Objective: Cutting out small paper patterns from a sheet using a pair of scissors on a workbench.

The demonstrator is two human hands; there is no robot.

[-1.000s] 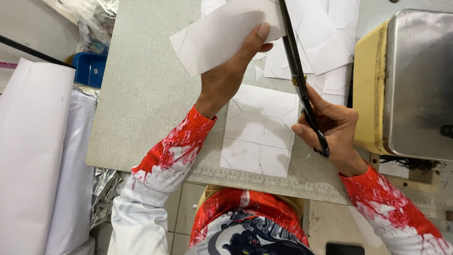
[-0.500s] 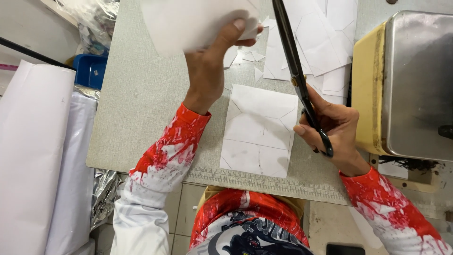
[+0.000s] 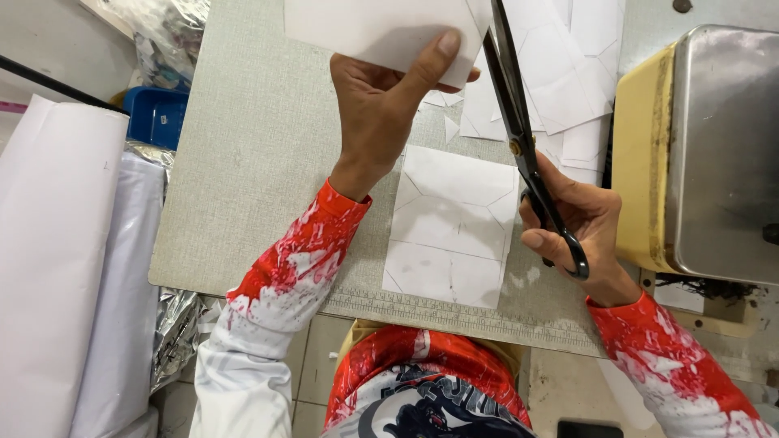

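My left hand (image 3: 381, 105) pinches a white sheet of paper (image 3: 381, 28) by its lower edge and holds it up over the grey table (image 3: 260, 162). My right hand (image 3: 576, 223) grips the handles of long black scissors (image 3: 519, 130), whose blades point away from me along the sheet's right edge. Flat on the table between my arms lies a white sheet with drawn lines (image 3: 454, 223).
More cut white paper pieces (image 3: 560, 73) lie at the back right. A yellow-and-metal machine (image 3: 698, 154) stands at the right. White rolls (image 3: 57, 268) and a blue box (image 3: 154, 113) are to the left. A ruler strip (image 3: 454, 312) runs along the table's near edge.
My left hand has carried the sheet to the left and up, then back toward the scissor blades. The right hand with the scissors has stayed nearly in place.
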